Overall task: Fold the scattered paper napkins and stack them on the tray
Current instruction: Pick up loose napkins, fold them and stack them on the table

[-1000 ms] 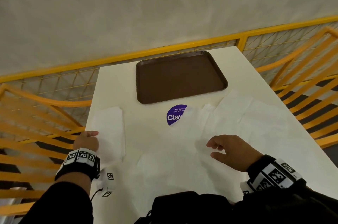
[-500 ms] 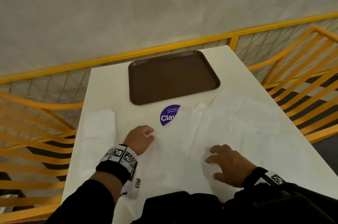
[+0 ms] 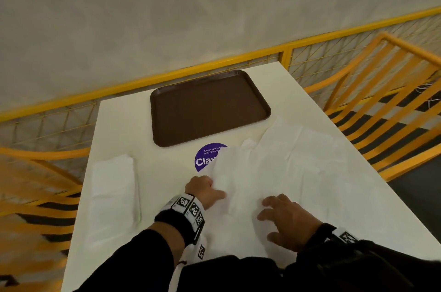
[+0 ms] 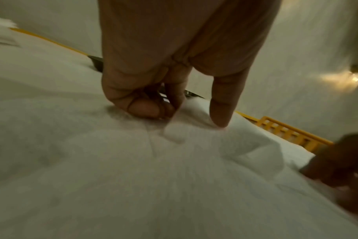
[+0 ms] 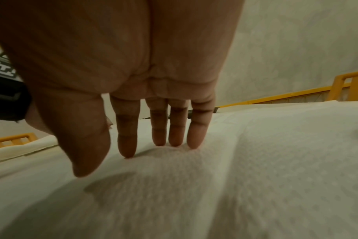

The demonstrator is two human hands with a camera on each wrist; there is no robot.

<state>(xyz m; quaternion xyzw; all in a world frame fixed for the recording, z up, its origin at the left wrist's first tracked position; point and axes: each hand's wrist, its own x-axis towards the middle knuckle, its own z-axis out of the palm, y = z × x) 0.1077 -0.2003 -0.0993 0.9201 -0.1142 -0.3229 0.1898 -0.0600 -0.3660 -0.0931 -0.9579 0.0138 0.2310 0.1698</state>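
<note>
White rectangular table (image 3: 152, 124): brown plastic tray (image 3: 210, 108) at far end, bare. Unfolded white paper napkins (image 3: 298, 167) spread across near right half, partly covering a round purple sticker (image 3: 205, 157). Folded white napkin (image 3: 113, 194) near left edge. Left hand (image 3: 205, 192): fingers curled, pinching a napkin's edge. Right hand (image 3: 286, 222): fingers spread, fingertips (image 5: 175, 142) pressing the paper flat.

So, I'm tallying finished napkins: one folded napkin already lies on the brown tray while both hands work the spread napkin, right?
Not quite. The head view shows the brown tray bare; the folded napkin lies on the table, left of both hands.
</note>
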